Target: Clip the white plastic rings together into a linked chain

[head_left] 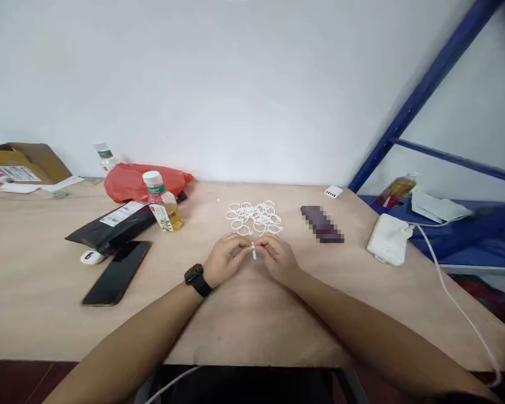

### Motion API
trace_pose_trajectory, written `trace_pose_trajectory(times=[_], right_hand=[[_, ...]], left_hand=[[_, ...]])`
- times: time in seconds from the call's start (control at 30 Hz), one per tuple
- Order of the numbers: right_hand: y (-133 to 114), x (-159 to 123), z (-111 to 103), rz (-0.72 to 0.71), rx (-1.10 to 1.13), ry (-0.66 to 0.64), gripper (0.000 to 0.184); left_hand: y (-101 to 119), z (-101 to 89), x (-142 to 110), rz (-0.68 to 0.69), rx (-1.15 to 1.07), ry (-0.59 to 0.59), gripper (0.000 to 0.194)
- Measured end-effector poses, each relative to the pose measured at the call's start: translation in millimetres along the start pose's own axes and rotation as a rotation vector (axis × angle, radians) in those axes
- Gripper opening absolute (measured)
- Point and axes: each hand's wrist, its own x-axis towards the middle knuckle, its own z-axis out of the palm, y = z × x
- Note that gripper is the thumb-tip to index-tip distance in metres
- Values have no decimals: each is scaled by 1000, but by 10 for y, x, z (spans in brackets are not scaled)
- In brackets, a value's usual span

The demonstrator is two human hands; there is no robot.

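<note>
- Centre of the frame: the left hand (226, 259) and right hand (279, 260) meet above the tabletop (244, 331), fingers of both pinching a small white piece (254, 253) between them
- Just above the hands in the frame: a loose pile of white rings (256, 213)
- Left of centre: a bottle of yellow drink (172, 216), near a black parcel (122, 229) and a red plastic bag (151, 178)
- Lower left: a black smartphone (116, 274)
- Left wrist: a black smartwatch (194, 275)
</note>
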Motion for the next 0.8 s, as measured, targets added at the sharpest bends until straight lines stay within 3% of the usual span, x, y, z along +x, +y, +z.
trace_pose_trajectory(times=[0.13, 0.3, 0.37, 0.5, 0.57, 0.7, 0.8], right_hand=[[18, 6, 25, 28, 11, 22, 11], [131, 32, 6, 67, -24, -42, 11], [231, 66, -24, 51, -135, -86, 13], [390, 139, -46, 71, -463, -240, 21], [399, 157, -13, 94, -600, -277, 31], [344, 161, 71, 52, -739, -311, 38], [323, 146, 69, 10, -729, -319, 27]], left_hand=[[-16, -17, 29, 31, 70, 34, 12], [-49, -116, 68, 32, 140, -6, 9], [-72, -195, 91, 1, 252, -73, 8], [-146, -325, 121, -81, 551, -354, 12], [-180, -340, 120, -100, 624, -421, 14], [-188, -282, 101, -128, 655, -426, 16], [-176, -215, 83, -136, 616, -388, 18]])
